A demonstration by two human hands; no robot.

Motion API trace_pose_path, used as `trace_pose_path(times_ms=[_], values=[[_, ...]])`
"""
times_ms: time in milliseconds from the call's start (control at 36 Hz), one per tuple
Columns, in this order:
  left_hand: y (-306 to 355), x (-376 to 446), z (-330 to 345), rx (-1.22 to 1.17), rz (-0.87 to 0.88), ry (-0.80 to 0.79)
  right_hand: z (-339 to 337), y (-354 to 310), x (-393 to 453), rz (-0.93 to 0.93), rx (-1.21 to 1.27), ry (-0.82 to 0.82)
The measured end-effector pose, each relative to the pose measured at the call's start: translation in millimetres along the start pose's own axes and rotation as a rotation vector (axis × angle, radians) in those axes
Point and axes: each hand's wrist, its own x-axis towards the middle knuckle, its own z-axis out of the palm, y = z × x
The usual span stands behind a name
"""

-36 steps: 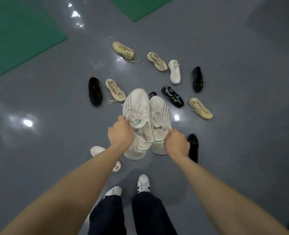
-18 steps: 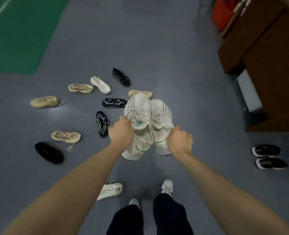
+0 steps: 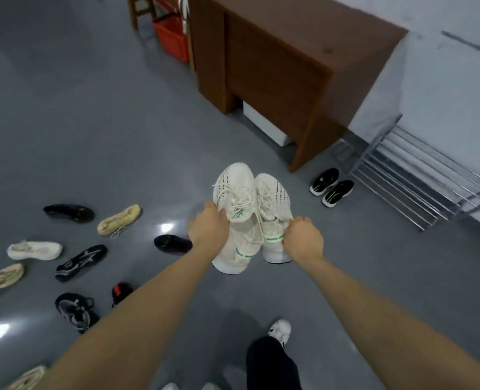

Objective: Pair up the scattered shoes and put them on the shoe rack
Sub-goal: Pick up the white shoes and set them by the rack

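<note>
Both hands are carrying a pair off the floor, dead centre: left hand [image 3: 208,231] is gripping the left white sneaker [image 3: 234,220], right hand [image 3: 303,241] is gripping the right white sneaker [image 3: 274,215], sides touching. Shoe rack [image 3: 418,175] is sitting at 2 o'clock, black pair [image 3: 331,187] just beside it. Loose shoes [image 3: 81,260] are lying around 9 o'clock.

Glossy grey floor [image 3: 98,114], brown wooden desk [image 3: 275,66], pale wall [image 3: 452,88].

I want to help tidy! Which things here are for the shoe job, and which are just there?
For the job: white sneakers gripped by left hand and right hand; shoe rack; black pair; scattered shoes.

Just there: brown desk; red crate.
</note>
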Motion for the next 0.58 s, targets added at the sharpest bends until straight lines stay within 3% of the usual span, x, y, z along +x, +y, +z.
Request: trace_pose_path(times_ms=[389,583], values=[[224.2,38.9,86.1,-0.054,0.176,-0.141,-98.0,165.0,101.3,0.236,0.186,0.125],[302.2,49.2,136.0,0.117,0.365,-0.154,-117.2,233.3,129.1,0.375,0.194,0.178]])
